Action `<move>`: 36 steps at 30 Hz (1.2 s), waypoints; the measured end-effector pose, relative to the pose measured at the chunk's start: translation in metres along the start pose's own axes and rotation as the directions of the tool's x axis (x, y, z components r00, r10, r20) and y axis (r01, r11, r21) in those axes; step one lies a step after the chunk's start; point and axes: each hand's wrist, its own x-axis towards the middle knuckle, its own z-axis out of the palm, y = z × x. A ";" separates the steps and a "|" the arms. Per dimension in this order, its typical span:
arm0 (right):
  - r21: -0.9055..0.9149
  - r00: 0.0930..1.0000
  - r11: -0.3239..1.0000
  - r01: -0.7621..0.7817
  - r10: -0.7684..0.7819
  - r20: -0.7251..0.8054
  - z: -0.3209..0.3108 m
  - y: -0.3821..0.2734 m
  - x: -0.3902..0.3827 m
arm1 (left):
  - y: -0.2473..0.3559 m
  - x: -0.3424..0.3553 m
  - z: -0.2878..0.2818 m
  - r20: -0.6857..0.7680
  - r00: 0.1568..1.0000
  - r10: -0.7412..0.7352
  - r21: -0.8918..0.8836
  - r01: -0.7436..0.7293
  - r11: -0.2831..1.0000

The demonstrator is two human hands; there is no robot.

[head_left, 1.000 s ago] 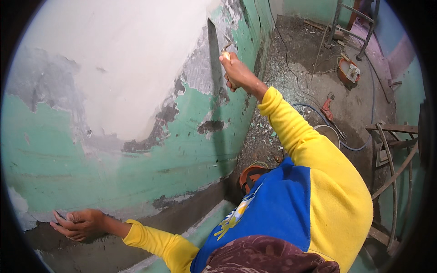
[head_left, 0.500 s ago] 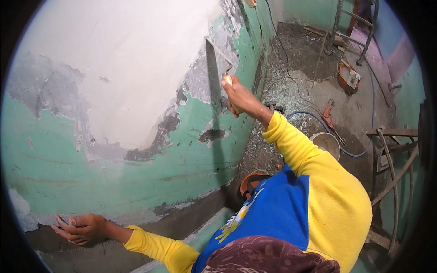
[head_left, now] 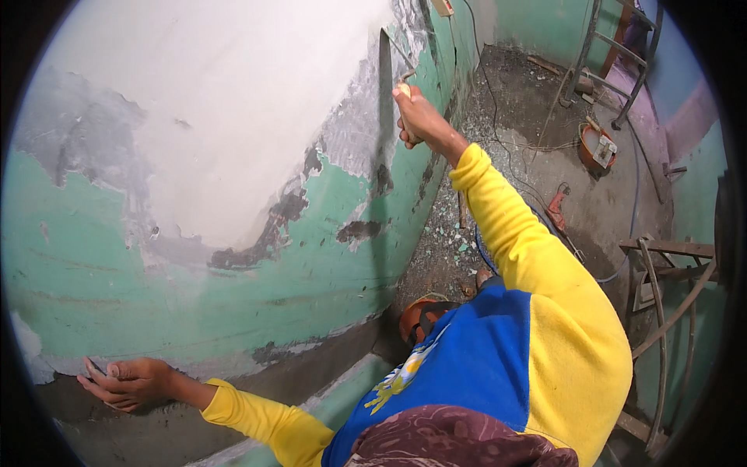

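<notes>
My right hand [head_left: 420, 118] grips the pale handle of a trowel [head_left: 399, 50], its fingers wrapped round it. The thin blade is seen nearly edge-on, against or close to the wall [head_left: 218, 117], at the border of the white coat and bare grey patches. A long shadow falls below it. At the lower left my left hand [head_left: 132, 383] is by the wall's bottom edge, thumb against curled fingers. A small dark sliver shows between them; what it is I cannot make out.
Green paint [head_left: 233, 300] peels below the white coat. On the right are an orange bucket [head_left: 597, 149] with a flat tool on it, a red power tool [head_left: 555, 208], a hose [head_left: 622, 261], a metal ladder [head_left: 615, 58] and a metal frame [head_left: 671, 249]. An orange container [head_left: 411, 321] sits by my body.
My right hand has moved up and slightly right along the wall with the trowel. My left hand has shifted slightly left and up in the view.
</notes>
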 end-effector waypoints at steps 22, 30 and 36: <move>0.073 1.000 0.997 -0.005 0.006 -0.011 -0.009 -0.005 0.026 | -0.005 -0.004 -0.001 0.022 1.000 0.009 0.067 -0.010 0.998; 0.079 0.999 0.996 0.030 -0.026 -0.044 -0.030 -0.003 0.042 | 0.015 -0.001 -0.003 0.064 0.997 -0.046 0.026 0.045 0.999; 0.010 0.998 1.000 0.020 -0.020 0.051 -0.017 -0.001 0.015 | -0.005 0.005 -0.013 0.119 0.992 -0.039 0.092 0.029 0.995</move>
